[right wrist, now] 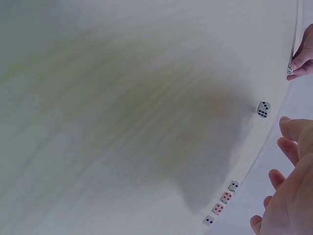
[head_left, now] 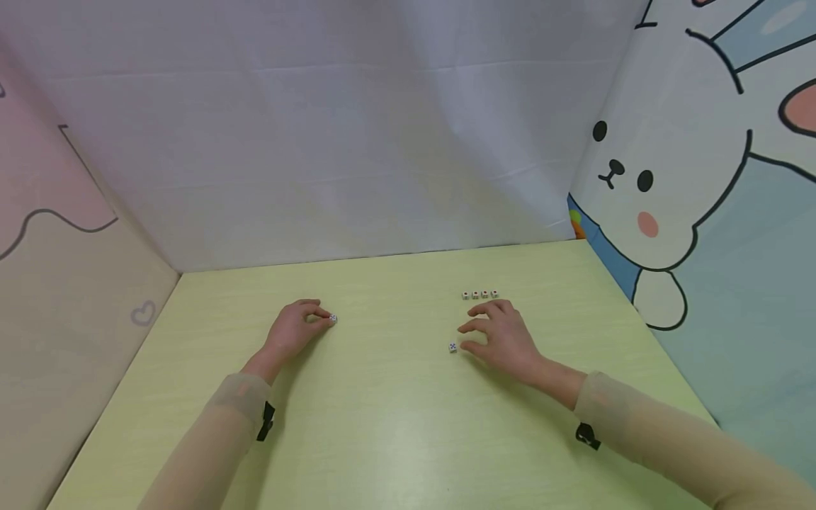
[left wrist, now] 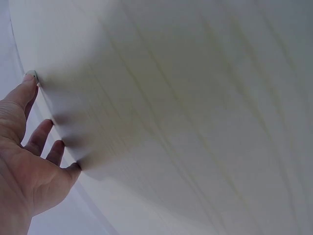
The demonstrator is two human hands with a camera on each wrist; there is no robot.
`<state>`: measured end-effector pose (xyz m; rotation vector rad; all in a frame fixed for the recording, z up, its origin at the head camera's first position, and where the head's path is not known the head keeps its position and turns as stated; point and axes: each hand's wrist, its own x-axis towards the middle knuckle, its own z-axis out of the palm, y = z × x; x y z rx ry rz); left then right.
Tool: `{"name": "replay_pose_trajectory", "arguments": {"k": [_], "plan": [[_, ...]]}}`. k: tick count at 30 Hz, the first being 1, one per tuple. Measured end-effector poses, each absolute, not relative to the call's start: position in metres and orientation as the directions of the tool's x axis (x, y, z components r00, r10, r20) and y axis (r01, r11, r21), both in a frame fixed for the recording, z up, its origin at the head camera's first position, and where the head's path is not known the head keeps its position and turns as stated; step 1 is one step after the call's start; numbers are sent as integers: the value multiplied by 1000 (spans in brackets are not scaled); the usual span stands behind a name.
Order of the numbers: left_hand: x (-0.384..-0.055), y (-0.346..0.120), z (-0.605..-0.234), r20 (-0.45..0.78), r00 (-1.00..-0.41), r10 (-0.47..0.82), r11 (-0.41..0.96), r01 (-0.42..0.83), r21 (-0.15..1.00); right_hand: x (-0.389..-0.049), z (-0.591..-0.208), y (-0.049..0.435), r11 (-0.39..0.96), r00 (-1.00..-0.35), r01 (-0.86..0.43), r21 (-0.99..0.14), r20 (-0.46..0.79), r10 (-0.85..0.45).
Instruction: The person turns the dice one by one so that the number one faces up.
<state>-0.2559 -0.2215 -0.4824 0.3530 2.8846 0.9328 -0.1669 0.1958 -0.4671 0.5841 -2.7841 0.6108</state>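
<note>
Cropped sleeves [head_left: 210,435], die [head_left: 334,319] partly behind fingers [head_left: 321,323]

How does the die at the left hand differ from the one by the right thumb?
The left hand pinches the left die; the right die rests untouched near the right hand. The left die is partly hidden, the right die uncovered. Both are white with dark pips.

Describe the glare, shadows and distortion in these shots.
Head view: pale glare on the near tabletop; left wrist view: smudgy dark shadows by the fingertips of the left hand; right wrist view: broad soft shadow beside the right hand, tabletop edge bowed into a curve.
</note>
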Motion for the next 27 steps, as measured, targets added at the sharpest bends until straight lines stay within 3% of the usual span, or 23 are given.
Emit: {"name": "replay_pose_trajectory", "arguments": {"k": [19,27], "plan": [[-256,-222,-482,-13,-971,240,786,186,590,-176,-463,187,871,-901,-427,-242,192,-388],[-256,-222,-483,-17,-970,242,789,187,585,-175,-464,182,872,-906,-420,-251,178,-385]]}}
